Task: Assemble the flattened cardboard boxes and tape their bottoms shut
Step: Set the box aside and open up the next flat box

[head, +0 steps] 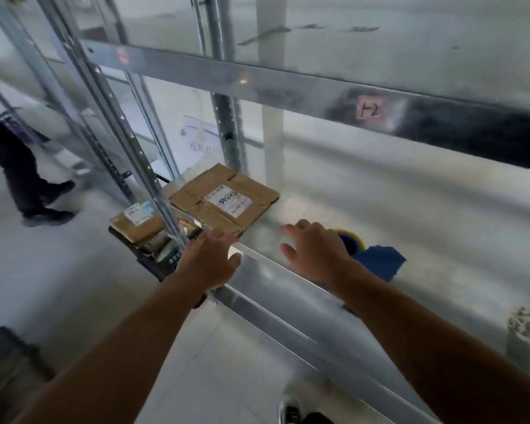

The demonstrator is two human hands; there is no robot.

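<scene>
- While both arms reach toward a metal shelf (410, 228), the flattened cardboard boxes (224, 198) lie at its left end, labels up.
- Left hand (210, 258) — fingers straight, holding nothing — is at the shelf's front lip, just beside the boxes.
- Right hand (314, 250) hovers over the shelf, spread and empty, partly covering a blue-and-yellow tape dispenser (378, 263).
- Another person (19, 166) is mid-stride at far left.

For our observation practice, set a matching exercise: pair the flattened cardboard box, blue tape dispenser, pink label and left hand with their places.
Things: 1 flattened cardboard box; 2 blue tape dispenser; 3 pink label; 4 left hand.
Places: A on the upper beam; B at the front edge of the shelf; C flat on the shelf; D partly hidden by the right hand.
Pairs: 1-C; 2-D; 3-A; 4-B.
</scene>
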